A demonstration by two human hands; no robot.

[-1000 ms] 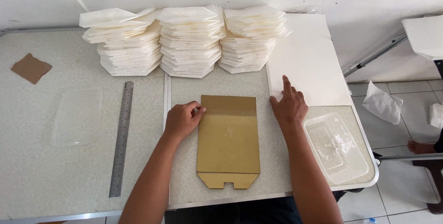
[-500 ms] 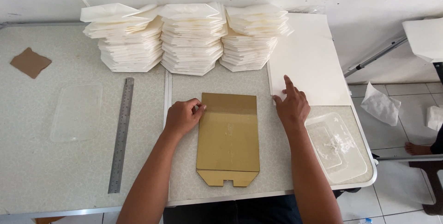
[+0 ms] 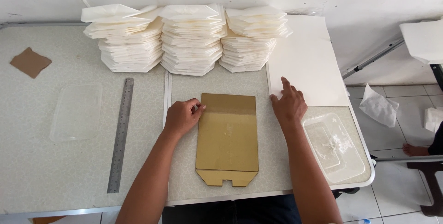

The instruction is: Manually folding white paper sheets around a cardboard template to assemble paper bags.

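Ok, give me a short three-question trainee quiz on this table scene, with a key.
1. True or false: the left hand rests at the top left corner of the brown cardboard piece.
2. How many piles of folded white paper stand at the back of the table?
3. What do the right hand fingers touch: A) metal ruler, B) large white sheet, C) clear lid?

Key: 1 true; 2 three; 3 B.

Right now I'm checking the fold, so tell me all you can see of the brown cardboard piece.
The brown cardboard piece lies flat near the table's front edge: a tall rectangle with a darker folded strip along its top and a notched tab at the bottom. The left hand pinches its top left corner; the right hand rests beside it.
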